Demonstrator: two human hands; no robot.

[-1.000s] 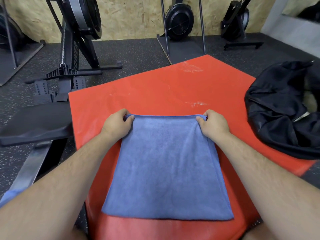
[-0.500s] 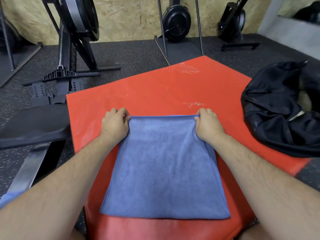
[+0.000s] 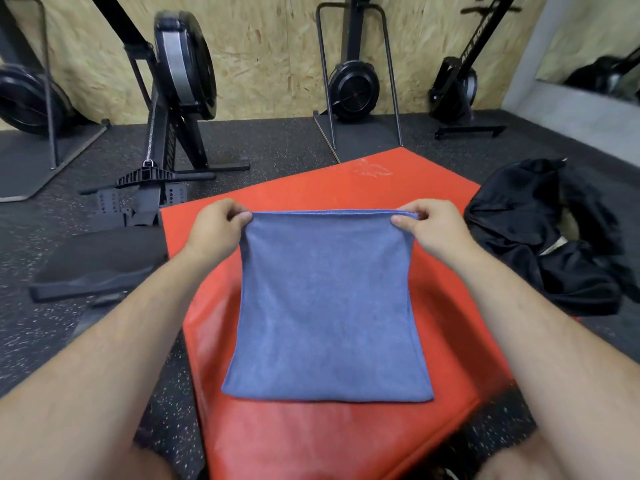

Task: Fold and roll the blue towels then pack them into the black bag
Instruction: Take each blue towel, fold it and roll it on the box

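Note:
A blue towel, folded into a rectangle, lies on the red mat with its far edge lifted off the mat. My left hand pinches the towel's far left corner. The far right corner is pinched by my right hand. The near edge of the towel still rests flat on the mat. The black bag lies crumpled on the floor to the right of the mat, its opening partly showing a pale lining.
Rowing machines stand along the chipboard wall at the back, one with its handle and footplates just left of the mat. A black seat pad lies at the left. The floor is dark speckled rubber.
Both hands have raised the towel's far edge up off the mat and pulled it taut between them; before, that edge lay flat under my hands.

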